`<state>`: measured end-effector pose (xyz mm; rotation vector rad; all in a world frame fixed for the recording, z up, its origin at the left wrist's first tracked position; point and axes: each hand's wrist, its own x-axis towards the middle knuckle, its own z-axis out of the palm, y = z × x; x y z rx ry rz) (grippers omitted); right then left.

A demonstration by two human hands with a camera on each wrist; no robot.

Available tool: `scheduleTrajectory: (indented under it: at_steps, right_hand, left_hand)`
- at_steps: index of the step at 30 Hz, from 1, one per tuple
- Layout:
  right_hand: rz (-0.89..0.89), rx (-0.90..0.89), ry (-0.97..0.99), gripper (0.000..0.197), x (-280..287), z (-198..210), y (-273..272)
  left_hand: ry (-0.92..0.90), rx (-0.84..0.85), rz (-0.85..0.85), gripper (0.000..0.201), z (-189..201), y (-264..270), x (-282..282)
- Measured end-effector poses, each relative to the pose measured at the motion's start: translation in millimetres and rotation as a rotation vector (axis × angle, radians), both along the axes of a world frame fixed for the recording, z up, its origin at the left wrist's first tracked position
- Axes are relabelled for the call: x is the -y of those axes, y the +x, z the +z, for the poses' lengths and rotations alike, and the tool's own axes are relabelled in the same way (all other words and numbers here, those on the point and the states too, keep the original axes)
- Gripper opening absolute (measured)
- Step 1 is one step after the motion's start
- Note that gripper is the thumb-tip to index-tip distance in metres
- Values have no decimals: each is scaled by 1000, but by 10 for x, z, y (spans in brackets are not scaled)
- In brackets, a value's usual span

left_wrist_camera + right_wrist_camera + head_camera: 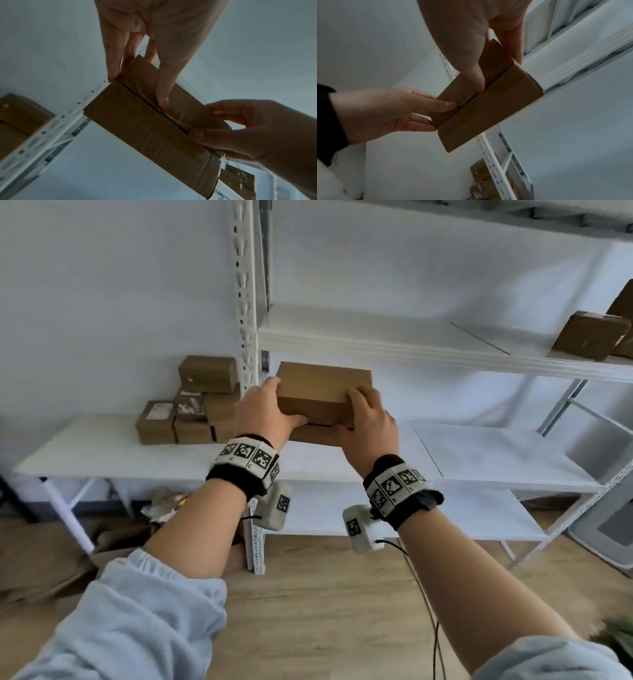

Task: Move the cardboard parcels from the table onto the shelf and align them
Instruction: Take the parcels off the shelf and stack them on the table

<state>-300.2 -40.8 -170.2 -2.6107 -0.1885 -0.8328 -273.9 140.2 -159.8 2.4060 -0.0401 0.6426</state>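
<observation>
Transfer step in hand: left hand [265,414] and right hand [371,419] clamp ends of cardboard parcel [322,386], airborne before shelf [394,344]. Next: lift onto shelf board, align with parcels already there [594,335].

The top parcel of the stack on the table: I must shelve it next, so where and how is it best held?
Probably by its two short ends, one hand on each, coming from the front. The top parcel lies flat and long on the stack on the table, the wall behind it, the shelf post to its right. The carried parcel is held so by the left hand and right hand.
</observation>
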Motion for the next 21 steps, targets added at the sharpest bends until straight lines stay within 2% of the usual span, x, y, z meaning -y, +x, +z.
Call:
scheduleTrajectory:
  at_steps: [9, 14, 21]
  right_hand:
    - [113, -3, 8, 55, -1382, -423, 403]
    - [140, -1, 42, 57, -2326, -612, 780]
    - [111, -18, 105, 59, -3390, -829, 1453]
  left_hand:
    - [-63, -17, 119, 86, -406, 125, -1392]
    - [-30, -50, 160, 83, -546, 515, -2323]
    - [-35, -95, 137, 83, -723, 1169, -3328]
